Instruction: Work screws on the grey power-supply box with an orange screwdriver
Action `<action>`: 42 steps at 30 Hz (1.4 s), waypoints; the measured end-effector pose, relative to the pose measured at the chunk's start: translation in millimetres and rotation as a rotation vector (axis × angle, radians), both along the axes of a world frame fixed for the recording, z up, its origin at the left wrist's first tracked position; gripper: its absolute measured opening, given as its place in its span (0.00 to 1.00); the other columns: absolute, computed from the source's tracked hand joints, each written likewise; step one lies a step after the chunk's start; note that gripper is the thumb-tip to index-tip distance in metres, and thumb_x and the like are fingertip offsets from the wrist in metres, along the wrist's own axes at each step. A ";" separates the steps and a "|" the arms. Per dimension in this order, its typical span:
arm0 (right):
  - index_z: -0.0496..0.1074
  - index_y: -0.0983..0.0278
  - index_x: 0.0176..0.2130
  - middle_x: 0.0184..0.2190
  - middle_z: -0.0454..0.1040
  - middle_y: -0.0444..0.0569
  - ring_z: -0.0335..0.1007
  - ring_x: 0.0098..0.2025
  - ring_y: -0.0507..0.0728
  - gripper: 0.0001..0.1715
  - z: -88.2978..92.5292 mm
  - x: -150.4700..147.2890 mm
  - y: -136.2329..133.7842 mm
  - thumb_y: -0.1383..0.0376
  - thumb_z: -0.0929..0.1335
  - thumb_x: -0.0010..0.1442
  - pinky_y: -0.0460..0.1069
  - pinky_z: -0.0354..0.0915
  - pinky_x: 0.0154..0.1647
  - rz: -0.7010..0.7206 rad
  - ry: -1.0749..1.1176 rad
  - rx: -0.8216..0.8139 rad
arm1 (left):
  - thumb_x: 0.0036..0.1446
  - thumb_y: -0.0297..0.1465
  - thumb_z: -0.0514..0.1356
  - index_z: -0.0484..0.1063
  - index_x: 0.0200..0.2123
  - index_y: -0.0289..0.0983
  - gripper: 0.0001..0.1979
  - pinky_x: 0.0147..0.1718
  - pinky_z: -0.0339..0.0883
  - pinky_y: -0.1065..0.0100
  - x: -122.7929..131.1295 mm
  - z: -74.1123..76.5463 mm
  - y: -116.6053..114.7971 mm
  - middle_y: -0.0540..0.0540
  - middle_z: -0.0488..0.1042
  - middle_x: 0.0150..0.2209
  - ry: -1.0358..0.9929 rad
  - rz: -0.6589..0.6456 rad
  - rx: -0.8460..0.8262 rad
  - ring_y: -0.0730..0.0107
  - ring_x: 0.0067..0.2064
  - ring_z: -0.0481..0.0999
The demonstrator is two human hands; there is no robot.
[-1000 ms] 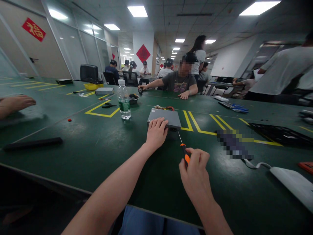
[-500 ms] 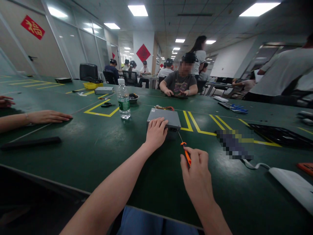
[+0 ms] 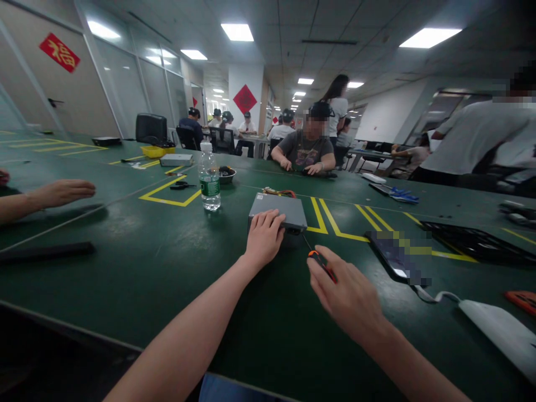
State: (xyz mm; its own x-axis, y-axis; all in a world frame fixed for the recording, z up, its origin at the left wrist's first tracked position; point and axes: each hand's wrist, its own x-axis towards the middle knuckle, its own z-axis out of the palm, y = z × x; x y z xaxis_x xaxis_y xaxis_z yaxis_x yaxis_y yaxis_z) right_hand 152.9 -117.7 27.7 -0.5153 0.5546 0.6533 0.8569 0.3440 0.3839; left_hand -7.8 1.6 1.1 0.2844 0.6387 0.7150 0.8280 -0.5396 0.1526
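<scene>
A grey metal box (image 3: pixel 288 211) with coloured wires (image 3: pixel 280 192) at its back rests on the green table (image 3: pixel 176 279). My left hand (image 3: pixel 266 237) lies on the box's top and front left edge, thumb and fingers spread over it. To the right and nearer, my right hand (image 3: pixel 345 290) is closed round the orange and black handle of a screwdriver (image 3: pixel 321 264). The thin shaft points up and left to the box's lower front right corner. Whether its tip touches the box cannot be made out.
A water bottle (image 3: pixel 210 181) and a metal bowl (image 3: pixel 226 175) stand left of the box. A phone (image 3: pixel 393 257) with a white cable lies right. Another person's hand (image 3: pixel 62 192) is at the left; someone sits opposite.
My right hand has turned round the screwdriver handle, its forearm now angled further right. My left hand stays on the box. The other person's hand at the left has moved left.
</scene>
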 end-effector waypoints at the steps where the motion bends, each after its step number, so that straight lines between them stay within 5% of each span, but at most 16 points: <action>1: 0.70 0.60 0.41 0.43 0.71 0.51 0.67 0.31 0.50 0.14 0.1 5.2 3.4 0.68 0.59 0.61 0.47 0.61 0.31 0.092 -0.045 -0.007 | 0.57 0.31 0.51 0.63 0.49 0.42 0.15 0.54 0.53 0.56 0.2 0.1 -0.1 0.46 0.65 0.53 0.000 0.001 -0.002 0.62 0.56 0.60; 4: 0.71 0.57 0.38 0.37 0.74 0.46 0.66 0.29 0.49 0.10 -3.6 13.6 9.3 0.67 0.61 0.60 0.45 0.61 0.29 0.251 -0.100 -0.004 | 0.57 0.30 0.51 0.62 0.49 0.42 0.15 0.54 0.53 0.56 0.6 0.2 -0.4 0.46 0.65 0.53 -0.001 0.004 -0.003 0.62 0.56 0.60; 8: 0.69 0.62 0.29 0.35 0.74 0.48 0.66 0.27 0.49 0.08 -10.8 12.1 6.7 0.61 0.65 0.57 0.45 0.62 0.28 0.290 0.020 0.000 | 0.58 0.30 0.51 0.62 0.49 0.42 0.15 0.55 0.52 0.57 0.3 -0.3 -0.1 0.46 0.65 0.52 -0.004 0.003 -0.001 0.63 0.56 0.60; 13: 0.68 0.67 0.41 0.44 0.70 0.57 0.69 0.39 0.53 0.11 -14.0 14.5 -0.7 0.69 0.62 0.57 0.47 0.67 0.35 0.304 0.101 -0.123 | 0.58 0.31 0.51 0.62 0.49 0.42 0.14 0.56 0.51 0.58 -0.3 -0.4 0.3 0.47 0.65 0.53 0.007 0.000 0.000 0.63 0.56 0.59; 16: 0.66 0.67 0.45 0.46 0.69 0.59 0.69 0.40 0.54 0.14 -12.9 22.9 0.1 0.70 0.64 0.56 0.46 0.67 0.35 0.321 0.029 -0.027 | 0.58 0.31 0.51 0.62 0.49 0.42 0.15 0.55 0.52 0.58 -0.3 -0.2 0.1 0.47 0.65 0.53 0.013 0.004 -0.001 0.63 0.56 0.59; 22: 0.67 0.65 0.38 0.37 0.71 0.57 0.69 0.35 0.55 0.08 -10.5 30.0 4.6 0.66 0.65 0.56 0.50 0.67 0.33 0.266 0.050 0.075 | 0.59 0.32 0.50 0.62 0.49 0.41 0.14 0.55 0.51 0.58 -0.2 -0.4 0.2 0.46 0.65 0.53 0.015 0.003 -0.008 0.63 0.56 0.59; 27: 0.62 0.65 0.42 0.45 0.66 0.60 0.66 0.43 0.57 0.12 -19.7 23.4 4.8 0.69 0.62 0.56 0.53 0.67 0.37 0.316 0.147 0.012 | 0.58 0.31 0.51 0.62 0.49 0.41 0.15 0.56 0.51 0.58 0.1 -1.0 0.6 0.47 0.65 0.53 0.013 0.004 0.003 0.63 0.56 0.59; 30: 0.63 0.64 0.43 0.46 0.67 0.58 0.67 0.41 0.55 0.15 -21.9 25.5 7.7 0.74 0.62 0.55 0.51 0.66 0.37 0.364 0.063 0.050 | 0.58 0.31 0.51 0.63 0.48 0.41 0.14 0.56 0.51 0.58 -0.2 -0.9 0.4 0.47 0.65 0.52 0.014 0.004 0.003 0.63 0.56 0.60; 35: 0.67 0.64 0.37 0.40 0.71 0.58 0.67 0.33 0.54 0.07 -18.7 28.3 10.0 0.70 0.66 0.54 0.50 0.65 0.34 0.302 0.033 0.145 | 0.58 0.31 0.51 0.62 0.49 0.41 0.15 0.56 0.51 0.58 -1.1 -1.2 0.2 0.47 0.65 0.53 0.012 0.000 0.003 0.63 0.56 0.59; 42: 0.63 0.65 0.42 0.50 0.66 0.61 0.69 0.40 0.55 0.12 -28.6 26.3 10.8 0.73 0.63 0.55 0.51 0.66 0.38 0.308 0.075 0.022 | 0.58 0.31 0.52 0.62 0.49 0.41 0.15 0.55 0.52 0.58 -0.7 -1.4 0.5 0.46 0.65 0.53 0.011 0.000 0.012 0.63 0.56 0.60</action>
